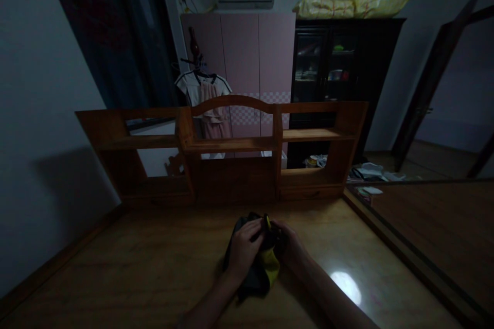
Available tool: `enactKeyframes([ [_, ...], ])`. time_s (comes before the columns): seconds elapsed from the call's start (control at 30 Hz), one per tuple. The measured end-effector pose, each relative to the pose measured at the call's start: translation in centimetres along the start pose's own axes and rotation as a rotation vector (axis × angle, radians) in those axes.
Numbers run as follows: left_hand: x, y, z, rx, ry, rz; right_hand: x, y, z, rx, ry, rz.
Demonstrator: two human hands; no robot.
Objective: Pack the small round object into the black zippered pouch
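On the wooden desk top (162, 257) rests a small, soft bag (257, 280), black and dark grey with a yellow panel at its right side. My left hand (245, 246) lies over its upper left part, fingers bent onto the fabric near the top edge. At the upper right, my right hand (292, 246) has its fingers closed on the bag's dark edge, beside a small yellow piece. The fingertips of my right hand are partly hidden, and the dim light blurs the detail between the two hands.
A wooden shelf unit (231, 144) stands along the desk's far edge. White wall (46, 128) borders the left. A light reflection shows at the front right. Beyond are a pink wardrobe (239, 51), a dark cabinet (347, 82) and hanging clothes (210, 97).
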State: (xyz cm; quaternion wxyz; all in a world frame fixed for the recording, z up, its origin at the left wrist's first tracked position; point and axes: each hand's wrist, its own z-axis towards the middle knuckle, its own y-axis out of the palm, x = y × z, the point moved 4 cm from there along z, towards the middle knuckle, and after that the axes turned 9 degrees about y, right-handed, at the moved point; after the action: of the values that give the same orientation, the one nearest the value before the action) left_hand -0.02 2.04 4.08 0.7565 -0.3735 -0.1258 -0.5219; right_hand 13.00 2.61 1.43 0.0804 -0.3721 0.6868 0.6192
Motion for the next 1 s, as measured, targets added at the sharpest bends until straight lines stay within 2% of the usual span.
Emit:
enactKeyframes([
  [0.23,0.5,-0.2,-0.1,0.04,0.005,0.069,0.0,0.1,-0.3,0.011,-0.014,-0.01],
  [0.6,0.6,-0.1,-0.2,0.006,-0.069,0.152,-0.3,0.6,-0.7,0.055,-0.042,-0.04],
  [0.77,1.1,-0.2,-0.1,0.006,-0.069,0.13,-0.5,0.6,-1.1,0.079,-0.013,-0.046],
  [1.0,0.6,0.0,-0.2,-0.013,-0.11,0.126,-0.3,0.4,-0.8,0.033,0.045,-0.032],
])
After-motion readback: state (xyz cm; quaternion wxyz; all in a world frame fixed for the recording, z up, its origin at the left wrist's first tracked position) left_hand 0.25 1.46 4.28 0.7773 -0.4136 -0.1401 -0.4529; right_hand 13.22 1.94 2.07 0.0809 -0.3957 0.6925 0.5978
